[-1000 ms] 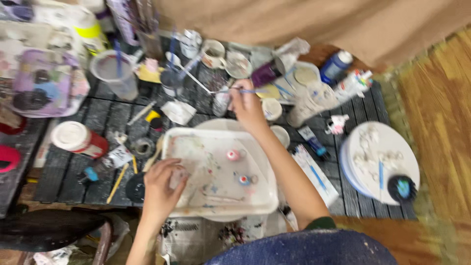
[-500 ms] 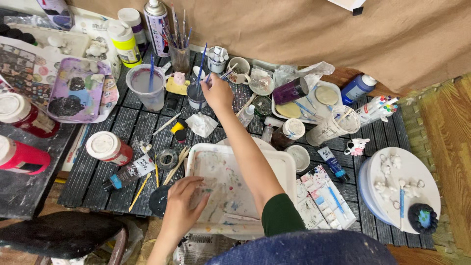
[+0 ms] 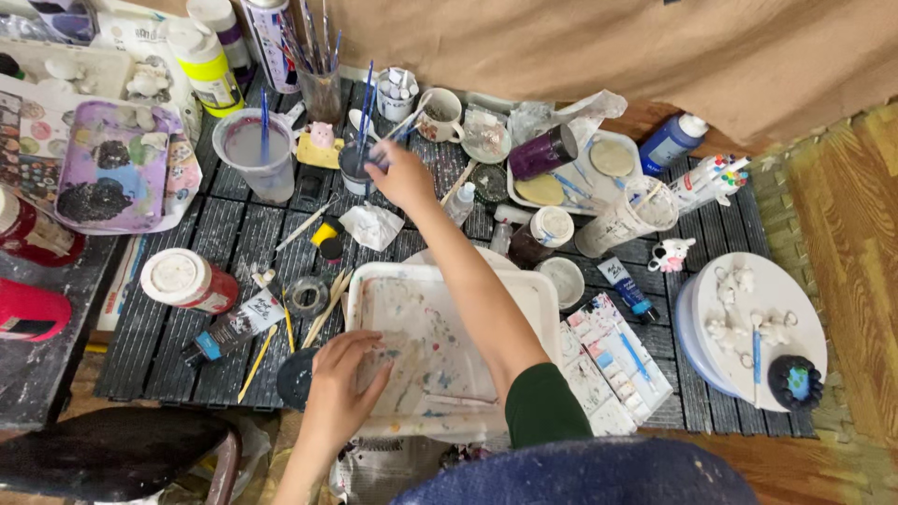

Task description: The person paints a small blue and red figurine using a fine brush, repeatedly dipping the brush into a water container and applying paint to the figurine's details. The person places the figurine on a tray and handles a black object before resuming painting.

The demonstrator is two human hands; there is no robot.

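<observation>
Reaching to the far side of the cluttered slatted work surface [image 3: 215, 309], the right hand [image 3: 400, 176] pinches a blue-handled brush [image 3: 368, 93] whose lower end stands in a small dark cup [image 3: 356, 170]; whether the bristles are wet or touching the bottom is hidden. Judging by this, the step in hand is dipping or rinsing the brush. The fingers close narrowly around the shaft, just right of the cup's rim. The left hand [image 3: 337, 397] lies near the person, fingers spread flat on the near-left part of the white paint-smeared tray [image 3: 524, 299], pressing it rather than gripping. Lifting the brush clear calls for a straight upward pull, since a clear cup of purple water [image 3: 253, 154] stands just left and a jar of brushes [image 3: 321, 89] just beyond. The tray sits well nearer than the cup, between the two hands.
</observation>
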